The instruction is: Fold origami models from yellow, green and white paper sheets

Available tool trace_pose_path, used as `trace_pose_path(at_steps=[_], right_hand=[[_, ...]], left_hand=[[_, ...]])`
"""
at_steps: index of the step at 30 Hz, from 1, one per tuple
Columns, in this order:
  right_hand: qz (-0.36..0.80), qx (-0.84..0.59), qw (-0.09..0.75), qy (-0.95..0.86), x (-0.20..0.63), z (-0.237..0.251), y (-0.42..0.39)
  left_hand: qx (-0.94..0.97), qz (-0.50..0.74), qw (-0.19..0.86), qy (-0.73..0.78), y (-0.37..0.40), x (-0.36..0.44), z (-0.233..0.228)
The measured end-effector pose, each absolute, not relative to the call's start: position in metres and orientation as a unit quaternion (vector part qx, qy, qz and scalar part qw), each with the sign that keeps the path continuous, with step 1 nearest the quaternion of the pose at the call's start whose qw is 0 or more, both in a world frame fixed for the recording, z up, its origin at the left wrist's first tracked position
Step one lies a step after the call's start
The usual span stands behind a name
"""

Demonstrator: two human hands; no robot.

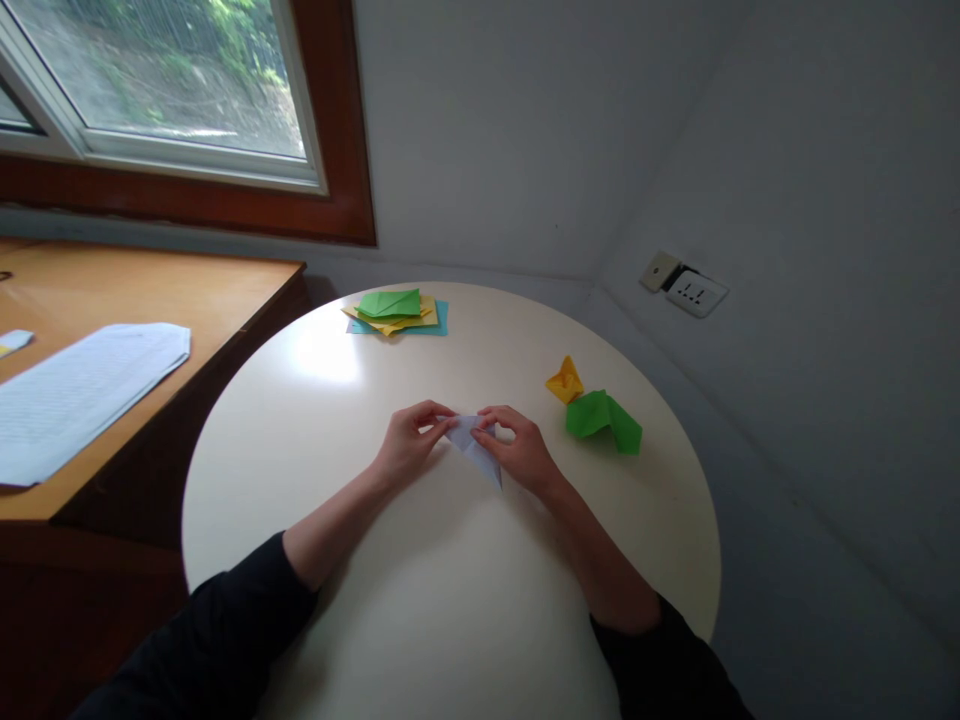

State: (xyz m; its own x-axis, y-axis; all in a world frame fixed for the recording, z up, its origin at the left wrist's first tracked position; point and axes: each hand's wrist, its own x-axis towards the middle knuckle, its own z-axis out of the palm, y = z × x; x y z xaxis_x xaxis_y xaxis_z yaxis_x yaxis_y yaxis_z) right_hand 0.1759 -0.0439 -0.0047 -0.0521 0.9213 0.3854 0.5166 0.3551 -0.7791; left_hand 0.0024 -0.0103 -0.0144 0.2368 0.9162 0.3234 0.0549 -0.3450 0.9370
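A small piece of folded white paper (478,452) is held up between my two hands, just over the round table. Its lower end narrows to a point that hangs towards me. My left hand (411,440) pinches the upper left corner between thumb and fingers. On the upper right part, my right hand (519,448) is closed in a pinch, its fingertips covering some of the folds. To the right of that hand lie a folded green paper (604,422) and a small yellow-orange origami piece (565,381).
The round white table (420,610) carries a pile of green, yellow and blue papers (397,312) at its far edge. On the left stands a wooden desk (225,290) with a stack of written sheets (97,390). A wall socket (697,292) is at the right.
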Motion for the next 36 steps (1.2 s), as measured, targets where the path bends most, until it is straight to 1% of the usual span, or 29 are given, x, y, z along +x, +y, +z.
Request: trace_pose_path(at_steps=[13,27,36], right_hand=[[0.220,-0.526,0.475,-0.671,0.172,-0.001,-0.046],[0.243,-0.514,0.469,-0.676,0.168,0.000,-0.048],[0.238,-0.510,0.471,-0.679,0.168,-0.003,-0.046]], left_hand=[[0.616,0.540,0.452,0.353,-0.016,0.006,-0.010],[0.598,0.561,0.438,0.368,-0.020,0.007,-0.005],[0.600,0.558,0.449,0.356,-0.022,0.007,-0.001]])
